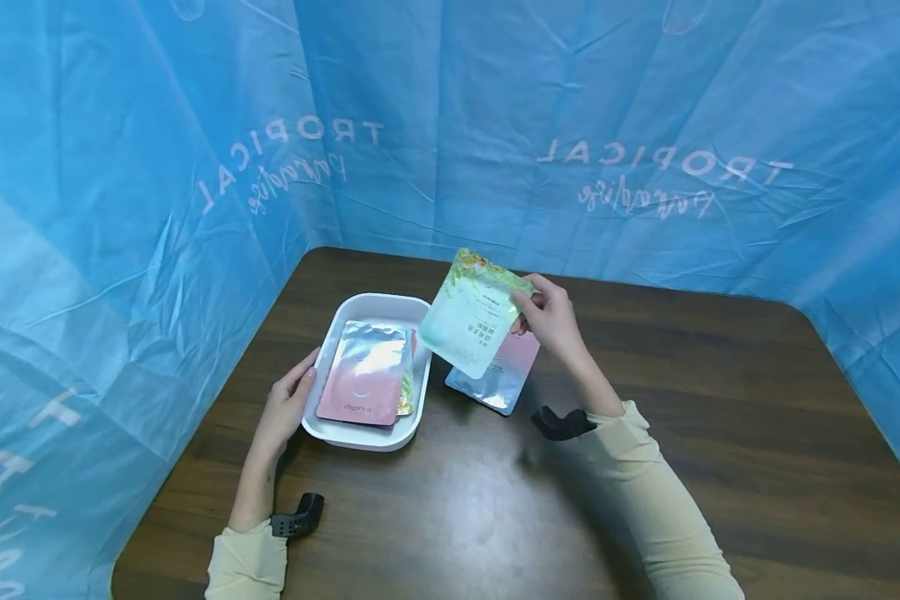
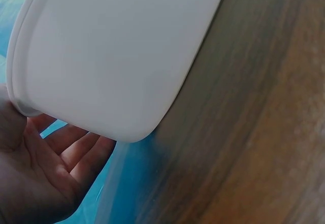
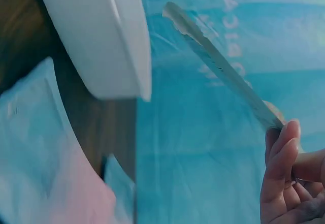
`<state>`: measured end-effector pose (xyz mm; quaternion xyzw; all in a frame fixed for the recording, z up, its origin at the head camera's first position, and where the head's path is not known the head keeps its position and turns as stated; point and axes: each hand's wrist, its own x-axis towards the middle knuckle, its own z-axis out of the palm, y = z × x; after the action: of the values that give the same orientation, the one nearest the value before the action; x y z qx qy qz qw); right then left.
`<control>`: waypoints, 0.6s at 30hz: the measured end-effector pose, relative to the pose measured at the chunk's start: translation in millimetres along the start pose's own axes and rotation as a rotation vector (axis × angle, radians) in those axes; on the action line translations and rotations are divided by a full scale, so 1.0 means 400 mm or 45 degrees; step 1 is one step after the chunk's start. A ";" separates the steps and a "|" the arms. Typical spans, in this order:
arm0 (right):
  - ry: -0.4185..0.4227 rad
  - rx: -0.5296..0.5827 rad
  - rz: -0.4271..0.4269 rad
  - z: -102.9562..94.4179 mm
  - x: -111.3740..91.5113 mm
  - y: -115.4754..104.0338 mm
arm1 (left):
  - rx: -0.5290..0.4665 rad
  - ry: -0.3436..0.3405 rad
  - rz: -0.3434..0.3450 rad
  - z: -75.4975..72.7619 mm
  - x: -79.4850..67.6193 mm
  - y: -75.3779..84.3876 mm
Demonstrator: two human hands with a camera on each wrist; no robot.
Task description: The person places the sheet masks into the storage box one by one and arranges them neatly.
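Pinched near one edge in the right hand [image 1: 551,315], a green floral packet [image 1: 474,315] is held raised above the table [image 1: 720,400]. A pink-and-blue packet [image 1: 499,388], laid on the table, is partly hidden behind it. The white tray [image 1: 378,307] is gripped at its side by the left hand [image 1: 288,402]; inside, a pink-and-silver packet [image 1: 362,379] is laid over a yellow-green packet [image 1: 406,393]

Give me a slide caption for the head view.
Right grip holding a green packet aloft, left grip on a white tray of packets.
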<state>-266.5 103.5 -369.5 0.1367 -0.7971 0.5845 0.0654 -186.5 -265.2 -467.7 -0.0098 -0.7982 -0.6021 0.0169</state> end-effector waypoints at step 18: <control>-0.452 0.061 0.299 0.301 0.055 0.041 | 0.029 0.010 -0.040 0.000 0.004 0.001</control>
<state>-285.5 -9.5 -415.7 0.1454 -0.7925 0.5736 -0.1479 -188.0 -265.0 -467.3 0.0053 -0.8049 -0.5932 0.0105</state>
